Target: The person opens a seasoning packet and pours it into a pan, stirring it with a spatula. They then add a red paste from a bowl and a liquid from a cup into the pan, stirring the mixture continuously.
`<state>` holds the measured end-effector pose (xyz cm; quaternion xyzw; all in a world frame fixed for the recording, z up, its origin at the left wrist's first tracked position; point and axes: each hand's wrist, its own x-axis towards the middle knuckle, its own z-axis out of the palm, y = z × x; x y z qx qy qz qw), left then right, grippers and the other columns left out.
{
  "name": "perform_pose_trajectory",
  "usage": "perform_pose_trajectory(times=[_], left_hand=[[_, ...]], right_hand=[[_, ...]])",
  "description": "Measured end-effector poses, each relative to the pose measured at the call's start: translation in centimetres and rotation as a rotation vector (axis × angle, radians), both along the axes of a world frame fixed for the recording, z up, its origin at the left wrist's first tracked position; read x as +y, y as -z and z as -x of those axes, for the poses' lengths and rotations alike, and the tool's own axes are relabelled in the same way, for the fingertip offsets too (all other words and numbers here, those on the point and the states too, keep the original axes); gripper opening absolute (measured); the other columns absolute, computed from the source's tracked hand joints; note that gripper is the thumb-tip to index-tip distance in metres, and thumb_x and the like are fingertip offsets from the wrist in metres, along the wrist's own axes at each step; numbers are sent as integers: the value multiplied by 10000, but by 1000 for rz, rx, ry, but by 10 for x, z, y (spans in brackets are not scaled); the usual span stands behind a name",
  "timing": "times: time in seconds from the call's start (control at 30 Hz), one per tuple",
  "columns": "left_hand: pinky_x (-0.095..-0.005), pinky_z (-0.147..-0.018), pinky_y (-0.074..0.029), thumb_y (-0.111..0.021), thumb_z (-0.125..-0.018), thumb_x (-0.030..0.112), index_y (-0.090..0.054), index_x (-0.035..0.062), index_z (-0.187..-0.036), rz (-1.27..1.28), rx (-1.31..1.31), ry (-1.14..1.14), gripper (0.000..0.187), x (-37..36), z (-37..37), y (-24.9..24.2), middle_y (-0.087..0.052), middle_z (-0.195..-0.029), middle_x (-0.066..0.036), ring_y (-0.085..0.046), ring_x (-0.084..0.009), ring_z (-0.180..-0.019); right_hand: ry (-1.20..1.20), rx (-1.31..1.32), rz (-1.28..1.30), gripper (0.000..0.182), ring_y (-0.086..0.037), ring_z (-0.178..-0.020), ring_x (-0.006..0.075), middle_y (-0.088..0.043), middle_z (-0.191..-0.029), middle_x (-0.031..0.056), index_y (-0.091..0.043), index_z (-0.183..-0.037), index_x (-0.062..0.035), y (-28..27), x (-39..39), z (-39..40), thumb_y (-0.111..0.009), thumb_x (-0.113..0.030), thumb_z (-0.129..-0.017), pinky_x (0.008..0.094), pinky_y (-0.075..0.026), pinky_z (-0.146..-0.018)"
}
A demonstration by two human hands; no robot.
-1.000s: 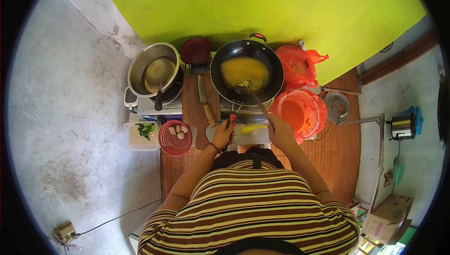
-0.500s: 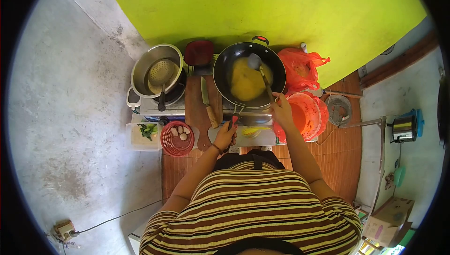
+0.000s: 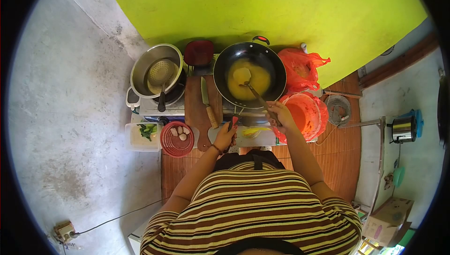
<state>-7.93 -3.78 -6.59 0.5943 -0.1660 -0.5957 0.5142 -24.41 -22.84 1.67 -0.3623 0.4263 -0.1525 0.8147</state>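
Note:
A black wok (image 3: pixel 225 63) stands on the stove with yellow liquid (image 3: pixel 260 79) in its bottom. My right hand (image 3: pixel 281 116) is closed around the handle of a ladle (image 3: pixel 257 94), whose head dips into the liquid. Near the wok's front edge, my left hand (image 3: pixel 225 138) grips the wok's black-and-red handle (image 3: pixel 234 122). To the left of the wok, a wooden cutting board (image 3: pixel 194 100) carries a knife (image 3: pixel 205 91) with a wooden grip.
At the left stands a steel pot (image 3: pixel 139 65) with a perforated skimmer (image 3: pixel 161 73) in it. A red basket (image 3: pixel 169 149) holds several pale pieces beside a clear tub (image 3: pixel 134 140) with green leaves. Red bags (image 3: pixel 293 67) and an orange-red bucket (image 3: pixel 304 114) sit at the right.
My right hand has drawn slightly toward me, and the ladle's head has moved from the wok's right side down into the yellow liquid. My left hand stays on the handle.

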Motion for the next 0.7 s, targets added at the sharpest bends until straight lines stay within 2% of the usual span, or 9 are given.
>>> perform_pose_trajectory(times=[0.07, 0.2, 0.3, 0.4, 0.5, 0.7], left_hand=[[-234, -375, -378, -498, -955, 227, -454, 98, -1058, 17, 25, -12, 171, 0, 0, -4, -506, -678, -5, -496, -106, -419], [-234, -376, -378, -496, -956, 226, -453, 89, -1054, 3, -18, 10, 174, -1, 0, -8, -504, -678, -5, -496, -105, -420], [-235, -374, -377, -501, -952, 234, -457, 85, -1074, 1, -30, 12, 197, -1, 0, -8, -508, -680, -8, -495, -102, -419], [-240, -369, -372, -508, -944, 238, -471, 80, -1114, -17, -22, -2, 235, -2, 0, -4, -515, -681, -14, -484, -99, -411], [-249, -365, -356, -515, -942, 235, -490, 78, -1091, -44, -7, -43, 217, -3, 3, -11, -504, -659, -13, -465, -101, -404], [-257, -361, -333, -521, -939, 239, -514, 87, -1061, -76, -33, -76, 194, -6, 7, -17, -489, -639, -10, -432, -104, -395]], right_hand=[[2, 8, 41, 261, -453, -394, 127, -552, -623, 85, -471, -1151, -47, -3, 0, 2, -477, -85, -893, 239, -319, -337], [37, 56, 270, 298, -448, -383, 125, -541, -601, 73, -475, -1172, -43, -4, -2, 9, -499, -71, -876, 244, -332, -341], [58, 228, 523, 344, -446, -377, 126, -527, -578, 62, -471, -1199, -47, -7, -3, 16, -507, -56, -857, 252, -343, -349], [113, 321, 526, 373, -452, -381, 126, -525, -576, 55, -469, -1212, -44, -9, -1, 23, -504, -40, -841, 255, -349, -351], [28, 385, 482, 324, -452, -400, 104, -539, -610, 50, -474, -1196, -76, -11, 2, 34, -476, -70, -872, 229, -327, -351], [-44, 184, 130, 261, -448, -397, 108, -545, -618, 74, -497, -1138, -58, -22, 2, 36, -483, -76, -878, 231, -321, -347]])
